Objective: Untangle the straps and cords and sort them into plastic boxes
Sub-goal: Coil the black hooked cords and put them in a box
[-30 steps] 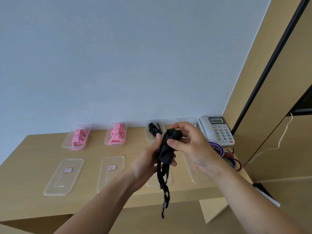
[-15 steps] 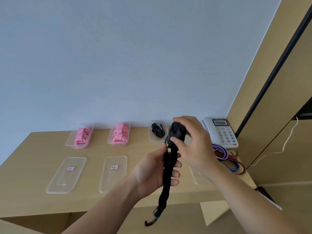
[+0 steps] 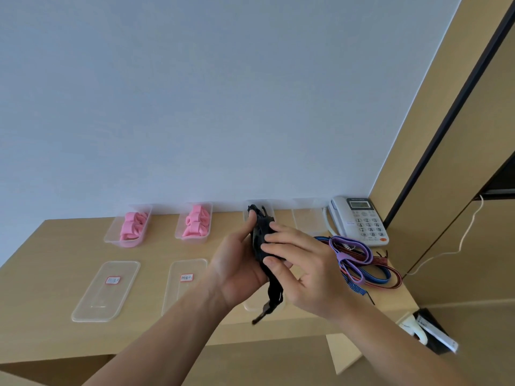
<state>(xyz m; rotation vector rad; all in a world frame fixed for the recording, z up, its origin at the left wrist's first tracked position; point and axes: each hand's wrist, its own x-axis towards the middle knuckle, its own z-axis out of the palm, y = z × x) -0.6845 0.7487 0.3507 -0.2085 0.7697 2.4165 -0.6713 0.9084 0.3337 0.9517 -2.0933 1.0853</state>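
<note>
Hands come together above the wooden desk (image 3: pixel 55 263), both closed on a bundled black strap (image 3: pixel 259 243). The left hand (image 3: pixel 237 271) cups the bundle from behind, thumb running up its side. The right hand (image 3: pixel 309 274) lays its fingers across the front, with the thumb pressed against the strap lower down. A loose tail of the strap (image 3: pixel 272 298) hangs below the palms and ends in a small dark fitting. Along the wall stand four clear plastic boxes. Two on the left (image 3: pixel 111 237) (image 3: pixel 178 234) hold folded pink straps (image 3: pixel 133 225). The third box (image 3: pixel 272 210) is partly hidden behind the bundle, so I cannot tell its contents apart from the held strap. The fourth box (image 3: pixel 309 221) sits just beside a white telephone (image 3: pixel 359 218). Two labelled lids (image 3: pixel 94 305) (image 3: pixel 178 299) lie flat nearer the front edge. A tangle of purple, blue and red cords (image 3: pixel 359 260) lies on the desk in front of the telephone, right of the hands.
</note>
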